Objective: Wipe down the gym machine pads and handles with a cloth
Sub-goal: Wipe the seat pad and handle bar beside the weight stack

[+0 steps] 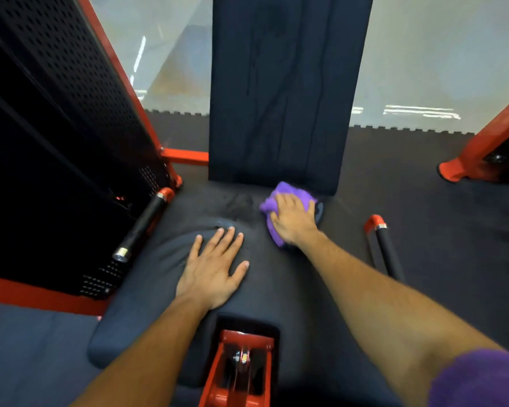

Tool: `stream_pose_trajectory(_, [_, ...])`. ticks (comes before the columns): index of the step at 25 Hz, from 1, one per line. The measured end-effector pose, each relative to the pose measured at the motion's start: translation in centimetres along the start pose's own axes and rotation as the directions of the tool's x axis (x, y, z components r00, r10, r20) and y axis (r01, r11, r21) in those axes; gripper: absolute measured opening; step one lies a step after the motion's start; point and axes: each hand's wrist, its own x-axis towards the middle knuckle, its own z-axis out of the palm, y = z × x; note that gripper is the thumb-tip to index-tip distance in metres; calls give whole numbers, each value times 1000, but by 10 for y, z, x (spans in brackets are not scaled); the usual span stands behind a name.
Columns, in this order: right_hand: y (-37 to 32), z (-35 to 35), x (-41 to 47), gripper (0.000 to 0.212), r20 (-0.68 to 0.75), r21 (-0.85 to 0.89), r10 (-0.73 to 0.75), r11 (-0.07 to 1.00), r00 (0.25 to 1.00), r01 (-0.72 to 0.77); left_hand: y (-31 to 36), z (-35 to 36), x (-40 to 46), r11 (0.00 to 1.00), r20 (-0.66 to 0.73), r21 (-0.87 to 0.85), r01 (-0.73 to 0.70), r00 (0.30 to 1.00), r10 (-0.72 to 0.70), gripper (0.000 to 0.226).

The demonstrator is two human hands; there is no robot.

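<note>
A black seat pad (pixel 159 289) of a red-framed gym machine fills the middle of the head view, with an upright black back pad (pixel 279 92) behind it. My right hand (pixel 293 220) presses a crumpled purple cloth (pixel 291 190) onto the far right part of the seat, close to the back pad's base. My left hand (pixel 213 267) rests flat on the seat with fingers spread and straight. A black left handle (pixel 143 224) with chrome ends lies beside the seat. A black right handle (pixel 388 251) stands on the other side.
A perforated black weight-stack cover (pixel 59 118) with red frame stands at the left. A red seat post bracket (pixel 238 368) sits at the seat's front notch. Another red frame leg (pixel 476 154) is at the right, on dark rubber floor mats (pixel 438 207). A purple sleeve (pixel 479 380) shows at the bottom right.
</note>
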Motion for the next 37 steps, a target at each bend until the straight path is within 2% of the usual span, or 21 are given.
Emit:
stream_pose_trajectory(2, [-9,-1,-78,56,64,-22,-77,997,995,79,3,-11,-5,997,33,-79,-13,999,16,89])
stream_pose_trajectory(4, [-20,7,-153,73,69,-20,-195,980,978,196,-6,-19,-19,987,35,-158,14,999,-9,94])
stream_pose_trajectory(5, [-24,9,-174,78,60,-8,-252,967,966,253,-15,-19,-29,988,13,-153,27,1000,-25,94])
stream_pose_trajectory(7, [-34,11,-181,73,78,5,-308,951,948,308,-35,-16,-51,996,-6,-53,71,997,-71,92])
stream_pose_trajectory(11, [-61,23,-136,69,86,-53,-229,971,969,234,-49,-7,-64,991,-43,-15,132,990,-132,82])
stream_pose_trajectory(17, [-76,34,64,62,101,-54,-74,995,992,80,-57,10,-57,995,-102,15,98,990,-96,73])
stream_pose_trajectory(19, [-80,37,100,61,89,-48,-45,998,995,49,-59,15,-53,995,-113,28,91,990,-87,72])
stream_pose_trajectory(22, [-78,33,79,59,66,-65,-59,996,996,63,-57,11,-55,995,-101,7,97,990,-96,73])
stream_pose_trajectory(28, [-83,33,-106,65,84,-84,-217,971,973,224,-53,1,-56,995,-89,-26,95,991,-97,76])
stream_pose_trajectory(30, [-84,34,-129,65,65,-90,-236,966,970,241,-52,3,-56,995,-103,-21,94,990,-96,77])
stream_pose_trajectory(32, [-85,36,-103,61,58,-73,-222,971,973,226,-54,7,-56,995,-105,-7,97,990,-97,76])
stream_pose_trajectory(35, [-91,43,-13,59,29,-51,-138,989,990,139,-57,13,-53,995,-129,-1,96,987,-95,74])
stream_pose_trajectory(37, [-95,41,44,59,63,-32,-93,995,994,95,-57,13,-53,996,-149,-8,93,984,-93,74])
